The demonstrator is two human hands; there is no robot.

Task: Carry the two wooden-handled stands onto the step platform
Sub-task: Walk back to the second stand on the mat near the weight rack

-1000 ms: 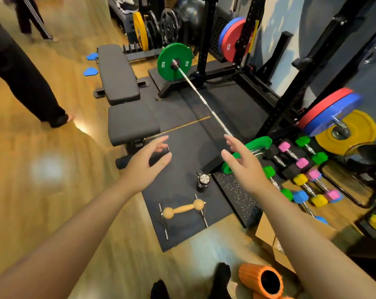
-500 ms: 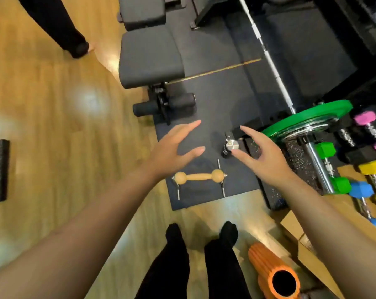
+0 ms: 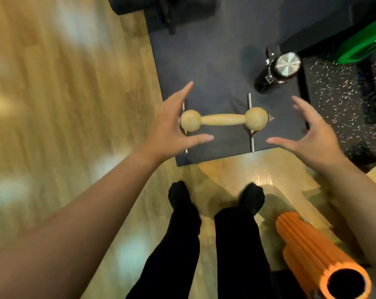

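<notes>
In the head view, one wooden-handled stand (image 3: 223,123) is seen lying on the dark floor mat (image 3: 206,61), just ahead of the feet; a second stand and the step platform are not shown. The left hand (image 3: 172,128) is held spread beside the left wooden knob, the right hand (image 3: 312,137) spread apart from the right end; nothing is gripped. The stand is judged rigid and fairly light, its turned wood smooth, possibly slippery. The narrow middle of the handle is judged the best place to be taken hold of.
</notes>
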